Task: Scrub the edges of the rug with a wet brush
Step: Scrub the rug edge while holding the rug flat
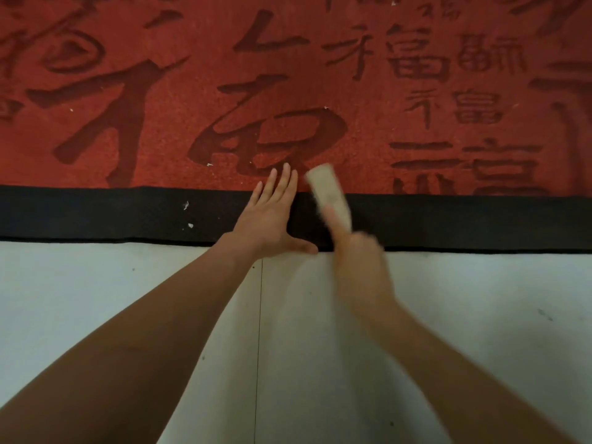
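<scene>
Both forearms reach over the pale floor (448, 315) to the rug (192, 91), whose black border (96, 213) is the edge being scrubbed. On that border the blurred right hand (358, 261) grips the brush (330, 193), fingers clamped on its handle. Just left of the brush, the left hand (272, 216) presses flat, fingers straight and together. Risk, likely: a fast stroke could strike those fingers, or drift onto the red pile.

Indoor room, red calligraphy rug (160, 100), pale tiled floor (96, 299)
</scene>
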### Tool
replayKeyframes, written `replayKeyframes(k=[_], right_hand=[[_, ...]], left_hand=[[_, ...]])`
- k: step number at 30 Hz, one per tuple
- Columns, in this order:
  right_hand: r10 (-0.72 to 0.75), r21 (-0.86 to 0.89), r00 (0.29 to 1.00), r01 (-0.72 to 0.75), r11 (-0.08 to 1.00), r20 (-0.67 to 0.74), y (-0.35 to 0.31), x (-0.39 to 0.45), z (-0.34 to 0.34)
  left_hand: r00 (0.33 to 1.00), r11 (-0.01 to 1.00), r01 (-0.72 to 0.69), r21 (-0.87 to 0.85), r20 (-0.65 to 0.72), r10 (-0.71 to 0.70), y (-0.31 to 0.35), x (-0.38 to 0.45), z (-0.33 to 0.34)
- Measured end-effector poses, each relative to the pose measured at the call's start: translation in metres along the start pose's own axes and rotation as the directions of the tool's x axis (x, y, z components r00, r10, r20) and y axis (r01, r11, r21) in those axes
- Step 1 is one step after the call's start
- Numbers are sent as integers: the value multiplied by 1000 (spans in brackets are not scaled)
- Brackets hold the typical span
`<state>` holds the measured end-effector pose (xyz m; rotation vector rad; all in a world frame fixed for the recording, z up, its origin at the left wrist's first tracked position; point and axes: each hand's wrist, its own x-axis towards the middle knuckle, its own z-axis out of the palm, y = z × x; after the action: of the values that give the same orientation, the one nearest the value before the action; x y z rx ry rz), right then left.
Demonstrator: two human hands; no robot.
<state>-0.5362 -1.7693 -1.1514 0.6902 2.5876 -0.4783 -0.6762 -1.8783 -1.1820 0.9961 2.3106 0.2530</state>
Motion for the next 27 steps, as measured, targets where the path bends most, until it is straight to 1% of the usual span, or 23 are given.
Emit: replayKeyframes(k=[2, 3, 4, 5, 6, 7, 9, 10, 11, 12, 13, 14, 15, 16, 17, 19, 20, 21, 22, 24, 25, 26, 27], right_hand=[[-177, 6, 982, 177, 984, 67, 15, -30, 14], [-178, -40, 975, 184, 982, 131, 35, -38, 8], [-118, -146, 982, 140, 979, 145, 53, -29, -1], [-44, -216, 993, 66, 974, 105, 58, -14, -10], [-11, -207, 1000, 16, 978, 24, 49, 0, -11], [3, -86, 999, -7, 996, -44, 29, 8, -6], [-11, 68, 1000, 11, 998, 0, -5, -3, 9], [-85, 93, 996, 83, 992, 15, -5, -13, 16], [-188, 62, 981, 185, 981, 44, 8, -23, 17], [-213, -9, 971, 216, 976, 110, 30, -29, 8], [-164, -144, 977, 183, 973, 135, 49, -22, -7], [-61, -246, 992, 86, 965, 107, 60, -8, -22], [3, -260, 1000, 3, 966, 22, 56, 9, -31], [39, -168, 998, -47, 985, -48, 41, 17, -29], [42, -76, 998, -45, 996, -36, 21, 18, -25], [-66, -6, 997, 66, 998, 33, 5, -3, -5], [-184, -23, 980, 186, 982, 69, 13, -16, 0], [-234, -71, 961, 246, 967, 148, 32, -29, -3], [-206, -164, 959, 239, 957, 197, 54, -31, -11], [-55, -321, 992, 90, 943, 118, 71, -7, -31], [-24, -293, 999, 30, 956, 22, 59, 6, -31], [-5, -180, 1000, 1, 984, -24, 38, 11, -24], [-3, -76, 1000, 4, 997, 3, 16, 6, -16]], left_hand=[[1000, 1000, -8, -10, -28, 7, -3, -1, 2], [999, 1000, -10, -21, -31, 9, -3, -3, 3], [999, 1000, -11, -29, -35, 10, -2, -3, 4], [999, 1000, -9, -24, -42, 8, -1, -2, 4], [999, 1000, -1, -13, -45, 0, 1, -2, 4], [999, 1000, 4, -9, -40, -4, 0, -1, 2], [1000, 1000, 7, -12, -26, -7, -1, 0, 1], [1000, 1000, 2, 0, -28, -2, -3, -1, 2], [1000, 1000, -4, 14, -20, 4, -4, -1, 1], [1000, 1000, -5, 13, -12, 5, -4, -2, 2], [1000, 1000, -3, 10, -9, 3, -5, -2, 1], [1000, 1000, -2, 12, -14, 2, -3, -2, 2], [1000, 1000, 5, 18, -19, -5, -2, -1, 2], [1000, 1000, 14, 17, -14, -14, 0, 0, 1], [1000, 1000, 20, 9, -6, -20, 1, 0, 0], [1000, 1000, 20, 0, -17, -19, -1, -1, 2], [1000, 1000, 11, 6, -22, -11, -2, -2, 1], [1000, 1000, 9, 5, -17, -9, -1, -4, 2], [1000, 1000, 10, 8, -12, -10, -1, -3, 0], [1000, 1000, 22, 22, -9, -21, 2, 0, 0], [999, 999, 38, 25, -3, -38, 4, 0, -1], [999, 999, 45, 18, 15, -45, 5, 1, -3], [999, 999, 46, 10, 27, -46, 5, 2, -4]])
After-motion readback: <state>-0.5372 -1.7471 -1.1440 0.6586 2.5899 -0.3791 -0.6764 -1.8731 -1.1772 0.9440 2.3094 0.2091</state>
